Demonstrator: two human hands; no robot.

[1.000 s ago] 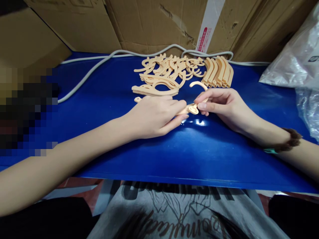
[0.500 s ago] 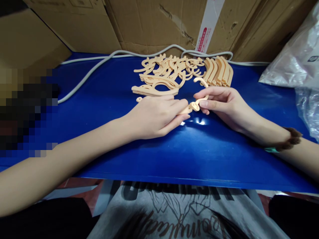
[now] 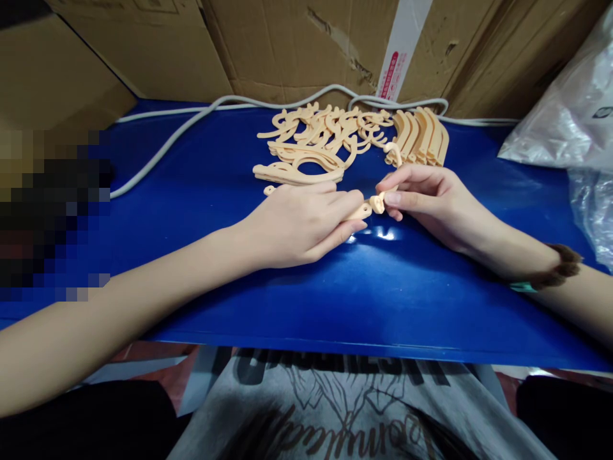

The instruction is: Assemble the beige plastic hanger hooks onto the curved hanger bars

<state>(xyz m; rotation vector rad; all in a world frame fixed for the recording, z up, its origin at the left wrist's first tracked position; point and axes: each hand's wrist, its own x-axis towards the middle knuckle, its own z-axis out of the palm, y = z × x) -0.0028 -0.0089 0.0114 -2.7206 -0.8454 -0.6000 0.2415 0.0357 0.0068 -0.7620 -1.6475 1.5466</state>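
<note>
My left hand (image 3: pixel 306 220) is closed around a beige plastic hanger arm (image 3: pixel 363 211). Its holed end pokes out past my fingers, and its other tip shows at the left of the hand; the middle is covered by the palm. My right hand (image 3: pixel 426 199) pinches a beige hanger hook (image 3: pixel 377 204) between thumb and fingers. The hook's round base faces the holed end of the arm, close beside it, and I cannot tell if they touch. The curved end of the hook rises above my fingers.
Behind my hands lie a pile of loose hooks (image 3: pixel 330 124), stacked hanger arms (image 3: pixel 297 174) and a row of curved arms (image 3: pixel 421 137) on the blue table (image 3: pixel 335 306). A white cable (image 3: pixel 191 121) runs along the cardboard boxes (image 3: pixel 297 51). Plastic bags (image 3: pixel 560 102) stand at right.
My right hand has turned the hook, so its curved end now points further right. The hook's base has come off the end of the arm slightly. My left hand has hardly moved.
</note>
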